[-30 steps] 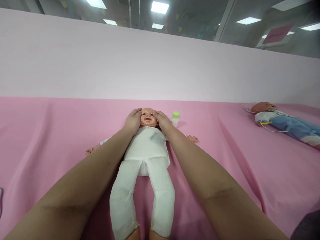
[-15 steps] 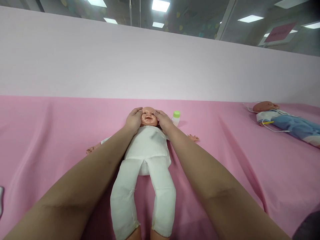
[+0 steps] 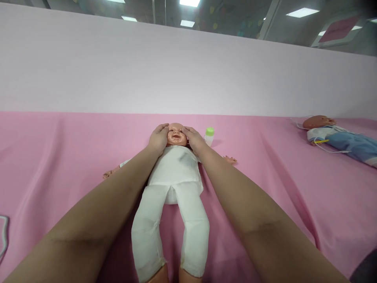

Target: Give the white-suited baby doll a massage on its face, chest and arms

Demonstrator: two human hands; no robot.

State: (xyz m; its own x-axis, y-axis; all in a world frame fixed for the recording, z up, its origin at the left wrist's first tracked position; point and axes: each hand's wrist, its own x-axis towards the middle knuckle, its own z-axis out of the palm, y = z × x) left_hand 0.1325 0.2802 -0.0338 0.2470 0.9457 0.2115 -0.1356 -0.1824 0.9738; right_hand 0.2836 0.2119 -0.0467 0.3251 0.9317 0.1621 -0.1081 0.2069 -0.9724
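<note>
A baby doll (image 3: 176, 167) with a cloth body lies on its back, its feet toward me and its arms spread out. My left hand (image 3: 159, 139) cups one side of the doll's head (image 3: 176, 134), its fingertips near the temple. On the other side my right hand (image 3: 194, 139) curves against the head in the same way. Between them the two hands hold the head, and the doll's face shows in the gap. My forearms partly cover the doll's arms. Just beyond my right hand stands a small bottle (image 3: 209, 136) with a green cap.
Pink cloth (image 3: 259, 173) with folds covers the table. At the far right lies a second doll (image 3: 338, 135) in blue and white clothes, with white strings and a yellow piece. A grey curved object (image 3: 4, 234) shows at the left edge. Behind is a white wall (image 3: 176, 74).
The view has shifted slightly. Both hands stay at the doll's head with hardly any change of pose, and more of the grey object shows at the left edge.
</note>
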